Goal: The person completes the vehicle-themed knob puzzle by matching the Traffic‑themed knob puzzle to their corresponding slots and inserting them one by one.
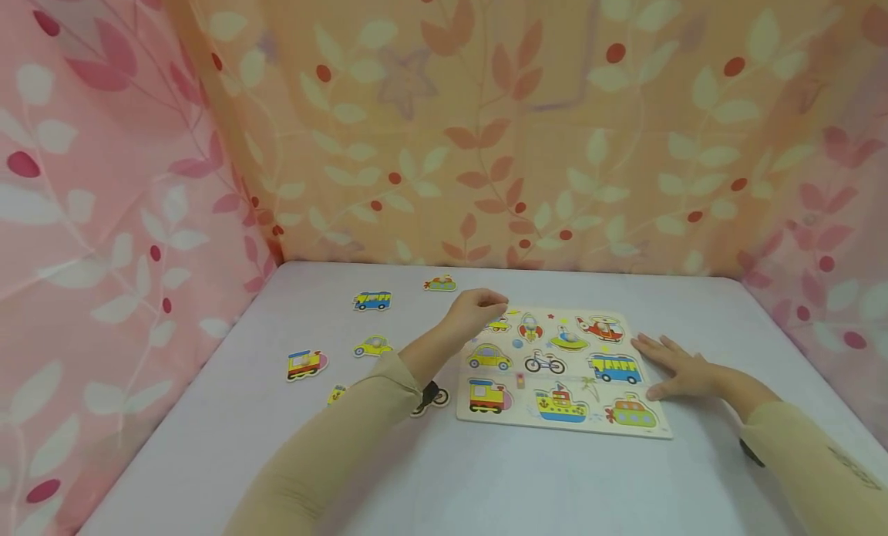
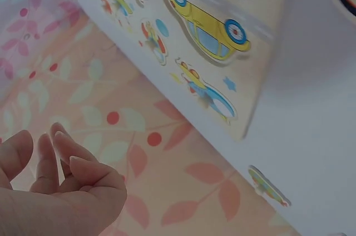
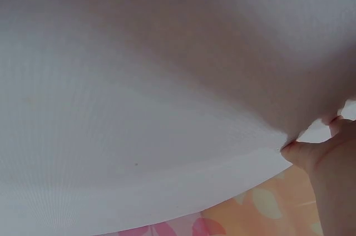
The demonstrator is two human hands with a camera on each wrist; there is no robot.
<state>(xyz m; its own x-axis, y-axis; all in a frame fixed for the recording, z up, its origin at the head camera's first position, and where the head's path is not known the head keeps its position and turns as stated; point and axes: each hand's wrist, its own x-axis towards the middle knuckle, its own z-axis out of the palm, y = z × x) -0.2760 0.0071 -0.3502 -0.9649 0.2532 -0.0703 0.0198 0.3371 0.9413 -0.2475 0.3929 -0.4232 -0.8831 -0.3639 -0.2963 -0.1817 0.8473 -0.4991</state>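
Observation:
A white puzzle board (image 1: pixel 513 424) printed with vehicles lies on the table. My left hand (image 1: pixel 473 314) hovers over its upper left corner, partly covering an airplane piece (image 2: pixel 206 94) there. In the left wrist view the left fingers are loosely bent with nothing between them. My right hand (image 1: pixel 683 370) rests at the board's right edge, fingers spread. Rocket (image 1: pixel 530 328), flying saucer (image 1: pixel 569 338) and helicopter (image 1: pixel 602 329) pieces sit in the board's top row. Pictures of a car, bicycle, bus, train, ship and submarine show below them.
Loose pieces lie left of the board: a bus (image 1: pixel 372 301), a submarine (image 1: pixel 440 284), a car (image 1: pixel 372 346), a train (image 1: pixel 305 364), and a bicycle (image 1: pixel 435 397) partly behind the left sleeve. Another yellow piece (image 1: pixel 336 395) is mostly hidden. Floral curtains (image 1: pixel 486 135) enclose the table.

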